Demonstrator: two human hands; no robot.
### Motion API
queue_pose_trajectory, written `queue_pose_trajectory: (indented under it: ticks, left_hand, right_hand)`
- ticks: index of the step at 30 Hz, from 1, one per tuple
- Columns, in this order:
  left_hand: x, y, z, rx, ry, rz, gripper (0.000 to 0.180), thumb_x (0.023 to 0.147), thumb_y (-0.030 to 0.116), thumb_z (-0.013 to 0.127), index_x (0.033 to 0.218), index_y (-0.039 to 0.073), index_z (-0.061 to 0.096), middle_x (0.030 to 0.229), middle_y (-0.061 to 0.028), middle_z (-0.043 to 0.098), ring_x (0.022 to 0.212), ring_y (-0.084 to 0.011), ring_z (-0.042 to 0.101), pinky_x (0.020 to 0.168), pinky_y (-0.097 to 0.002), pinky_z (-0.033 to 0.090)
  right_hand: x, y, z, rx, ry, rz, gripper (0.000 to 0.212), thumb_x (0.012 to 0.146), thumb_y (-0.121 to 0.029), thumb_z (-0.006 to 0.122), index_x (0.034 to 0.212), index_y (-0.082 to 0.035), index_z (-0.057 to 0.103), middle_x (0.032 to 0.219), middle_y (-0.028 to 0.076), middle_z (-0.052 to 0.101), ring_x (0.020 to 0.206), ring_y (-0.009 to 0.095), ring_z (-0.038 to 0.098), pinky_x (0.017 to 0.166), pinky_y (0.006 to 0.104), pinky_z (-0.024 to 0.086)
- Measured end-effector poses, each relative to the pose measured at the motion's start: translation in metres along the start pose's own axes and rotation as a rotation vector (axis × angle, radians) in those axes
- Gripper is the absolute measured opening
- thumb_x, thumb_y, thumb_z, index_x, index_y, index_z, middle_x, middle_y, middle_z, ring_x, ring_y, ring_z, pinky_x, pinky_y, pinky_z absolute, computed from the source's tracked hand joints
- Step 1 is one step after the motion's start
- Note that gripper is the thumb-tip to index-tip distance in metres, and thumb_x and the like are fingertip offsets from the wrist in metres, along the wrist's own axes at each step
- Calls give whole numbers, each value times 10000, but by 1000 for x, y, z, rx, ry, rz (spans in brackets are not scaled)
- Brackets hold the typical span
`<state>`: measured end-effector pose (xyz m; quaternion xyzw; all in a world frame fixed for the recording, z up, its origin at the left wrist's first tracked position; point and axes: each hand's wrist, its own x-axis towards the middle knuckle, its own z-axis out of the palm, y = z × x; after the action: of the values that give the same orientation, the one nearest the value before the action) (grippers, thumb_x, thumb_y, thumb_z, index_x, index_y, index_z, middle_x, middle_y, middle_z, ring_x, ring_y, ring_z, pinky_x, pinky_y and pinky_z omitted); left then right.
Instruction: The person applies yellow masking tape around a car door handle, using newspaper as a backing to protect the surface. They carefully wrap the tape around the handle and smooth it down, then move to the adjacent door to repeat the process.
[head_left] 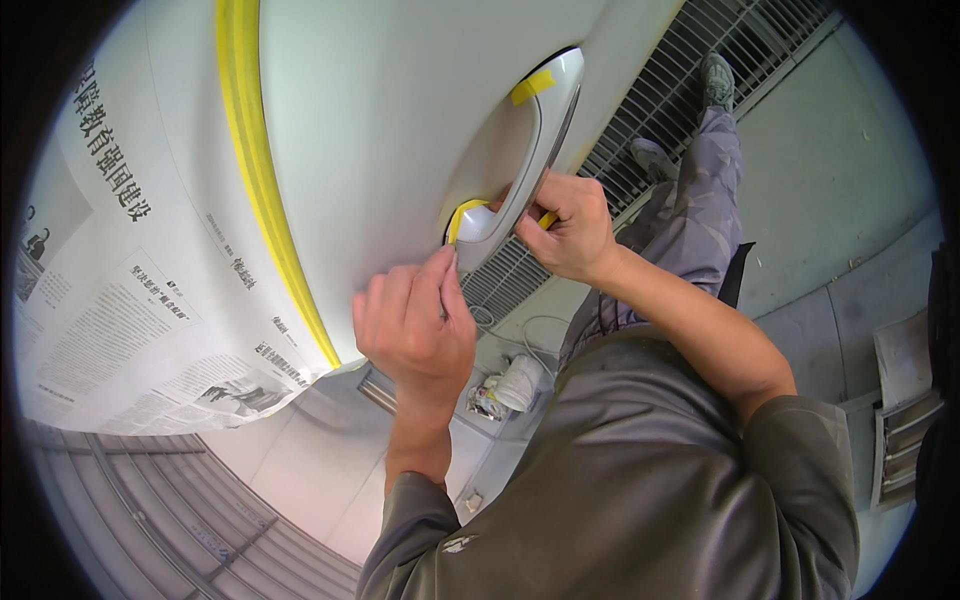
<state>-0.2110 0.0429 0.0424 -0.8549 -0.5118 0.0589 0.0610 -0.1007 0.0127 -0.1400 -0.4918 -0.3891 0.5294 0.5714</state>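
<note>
A silver door handle [548, 130] stands out from the pale car door panel [350, 120]. Yellow masking tape [468, 207] runs round the edge of the handle's lower end. At that tape's end, the thumb and forefinger of my left hand [413, 325] are pinched together. My right hand [572, 228] is closed beside the handle, its fingertips partly hidden behind it. A bit of yellow masking tape [547, 219] shows between its thumb and fingers. Another short piece of yellow tape [533, 87] sits across the handle's upper end.
Newspaper sheet [150, 300] covers the panel at left, held along a long yellow tape strip [252, 150]. Floor grating [650, 110] runs under my feet. A white roll-like object [520, 383] lies on the floor below. Louvred metal panels [150, 500] stand lower left.
</note>
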Motion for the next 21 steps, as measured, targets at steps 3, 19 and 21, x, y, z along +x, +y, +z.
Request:
queue_pose_trajectory:
  ticks: [3,19,21]
  left_hand:
    - [-6,3,0,24,-26,-9,196,851,77,822,1041,122,807,759,29,589,661,-196,564,598,-373,354]
    - [-44,18,20,-229,-109,-163,613,889,63,717,1485,-14,602,739,-29,615,634,-241,605,593,-391,452]
    - [-49,20,22,-245,-93,-160,613,893,69,715,1487,-18,594,733,-34,619,631,-251,614,596,-397,467]
  right_hand:
    - [-4,-4,-1,-17,-10,-33,122,798,-40,826,853,-23,718,705,119,655,613,310,650,565,390,491]
    - [-17,-33,-11,604,-258,503,482,999,-38,654,1478,-20,603,667,-94,408,614,16,359,614,215,348]
    - [-18,-37,-12,652,-232,611,482,1006,-57,662,1482,-23,599,666,-94,431,607,21,382,604,219,365]
